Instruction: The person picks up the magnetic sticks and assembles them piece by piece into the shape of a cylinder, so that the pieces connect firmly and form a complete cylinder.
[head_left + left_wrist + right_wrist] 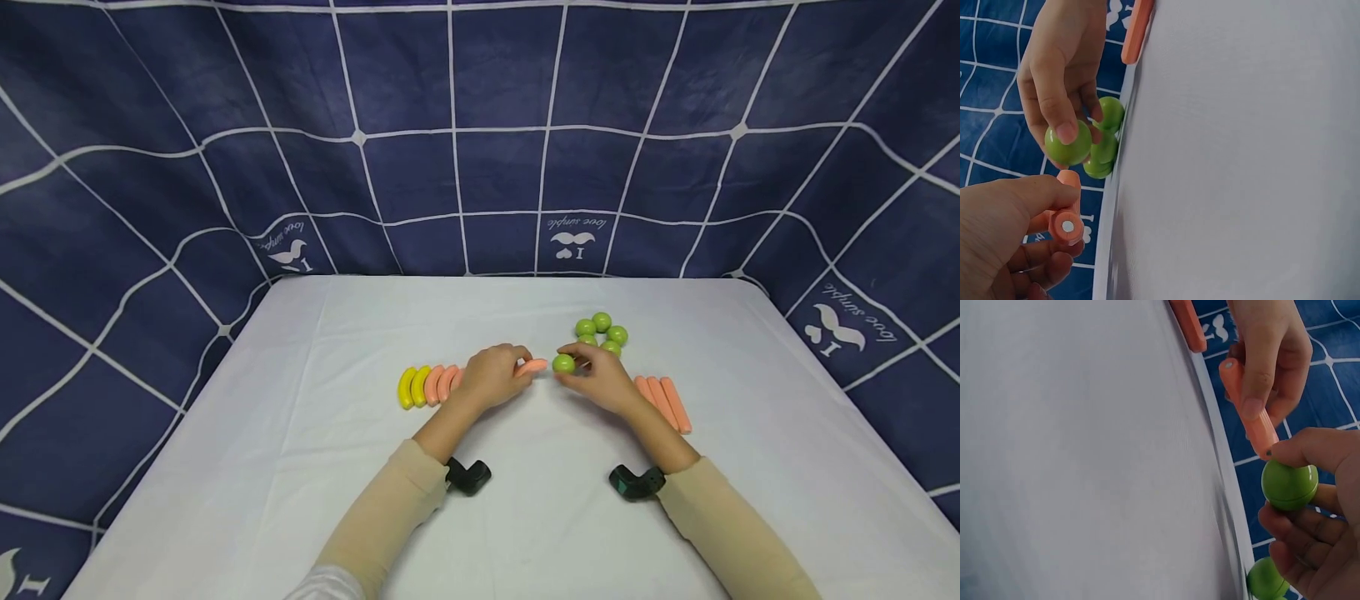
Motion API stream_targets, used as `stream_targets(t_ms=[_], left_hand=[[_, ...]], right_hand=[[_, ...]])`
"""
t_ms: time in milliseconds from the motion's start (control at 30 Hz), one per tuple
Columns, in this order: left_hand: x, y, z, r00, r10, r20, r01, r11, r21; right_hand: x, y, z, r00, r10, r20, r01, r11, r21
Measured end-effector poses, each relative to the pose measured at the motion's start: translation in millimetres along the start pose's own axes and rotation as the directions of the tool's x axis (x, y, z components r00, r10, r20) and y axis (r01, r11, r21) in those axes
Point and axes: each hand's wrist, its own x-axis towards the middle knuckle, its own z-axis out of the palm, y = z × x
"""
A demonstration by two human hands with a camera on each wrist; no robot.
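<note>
My left hand [491, 373] pinches a curved salmon-pink stick [534, 366] between thumb and fingers; the left wrist view shows a pale round spot on its near end. Facing it, my right hand [600, 379] holds a glossy green ball [1289, 485] by thumb and fingertips, a thin seam running round it. The stick's far tip points at the ball, with a narrow gap between them in the head view. Beneath the left hand, a row of yellow curved pieces [406, 388] and pink curved pieces [432, 386] is partly hidden.
Several more green balls [586, 327] lie in a ring just beyond the right hand. Straight pink sticks [677, 406] lie side by side right of that wrist. A white cloth covers the table [337, 517]; a blue checked curtain [405, 175] hangs behind and at both sides.
</note>
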Motion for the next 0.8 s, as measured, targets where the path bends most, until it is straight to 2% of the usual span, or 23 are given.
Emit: stream_targets(t_ms=[267,500,800], left_hand=[[2.7,1.5,4.3,1.000,-0.002,0.013,0.002,1.000,-0.010],[3.7,-0.8,12.7,1.000,-0.006,-0.023,0.005,1.000,-0.017],[13.1,-9.1,21.3,0.998,0.004,-0.056,-0.005,1.000,-0.017]], right_hand=[[1.6,2.6,5.8,1.000,0.011,0.003,-0.011,1.000,-0.003],[-1.1,10.7,12.5,1.000,0.020,-0.004,-0.020,1.000,-0.020],[-1.7,18.2,16.4,0.999,0.034,-0.018,-0.034,0.999,-0.029]])
